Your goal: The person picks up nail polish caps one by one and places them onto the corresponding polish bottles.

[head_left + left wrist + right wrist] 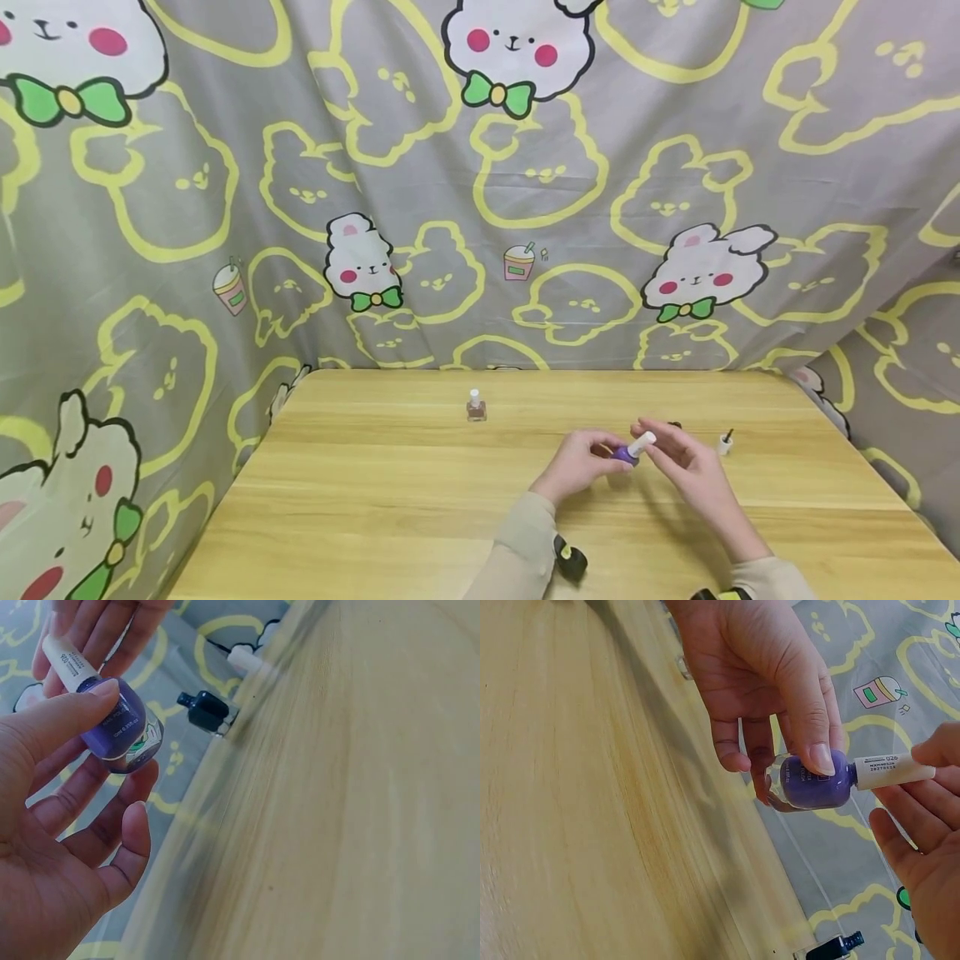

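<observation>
My left hand (577, 462) holds a purple nail polish bottle (116, 724), its thumb against the label side and fingers on the other side. The bottle is tilted. At its neck sits a white cap (892, 771), and a short stretch of purple neck shows between cap and bottle in the right wrist view. My right hand (690, 471) pinches the cap's outer end with its thumb and fingers. An uncapped dark nail polish bottle (208, 712) stands past the right hand, mostly hidden behind it in the head view.
A white cap with its brush pointing up (725, 444) stands right of the right hand. Farther back on the left is a capped brownish nail polish bottle (476, 410). A patterned grey curtain (465, 183) hangs behind the wooden table (360, 500).
</observation>
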Available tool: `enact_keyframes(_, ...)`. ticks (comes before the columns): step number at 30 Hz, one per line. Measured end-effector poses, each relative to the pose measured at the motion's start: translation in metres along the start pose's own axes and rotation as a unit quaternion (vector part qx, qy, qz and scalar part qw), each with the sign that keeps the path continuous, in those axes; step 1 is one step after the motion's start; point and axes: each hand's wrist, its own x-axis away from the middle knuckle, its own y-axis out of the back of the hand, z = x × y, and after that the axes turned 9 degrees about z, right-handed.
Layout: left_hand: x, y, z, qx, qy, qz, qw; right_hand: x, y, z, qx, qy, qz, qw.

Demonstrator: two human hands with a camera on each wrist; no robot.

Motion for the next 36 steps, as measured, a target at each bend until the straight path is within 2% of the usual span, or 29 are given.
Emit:
enact_keyframes(7, 0.001, 0.0005, -0.0008, -0.006, 0.0, -0.001, 1.0, -0.0002, 0.0005, 0.0032, 0.019, -0.015, -0.013, 1.0)
enact_keyframes(18, 0.003, -0.0006, -0.0024, -0.009, -0.007, 0.009, 0.9999, 0.0005, -0.0018, 0.0066, 0.079, -0.088, -0.073, 0.99)
enact_keyframes(28, 0.0042, -0.0017, -0.0007, -0.016, -0.01, 0.013, 0.9997, -0.001, -0.0055, 0.0048, 0.078, -0.09, -0.092, 0.989)
enact_keyframes(32, 0.0041, -0.0021, 0.001, -0.015, -0.011, 0.013, 0.9997, 0.0005, -0.0057, 0.0025, 0.085, -0.1, -0.088, 0.988)
enact_keyframes(36, 0.0044, -0.0004, 0.0014, -0.01, -0.005, 0.003, 0.9999, -0.0003, -0.0054, -0.0009, 0.09, -0.08, -0.072, 0.99)
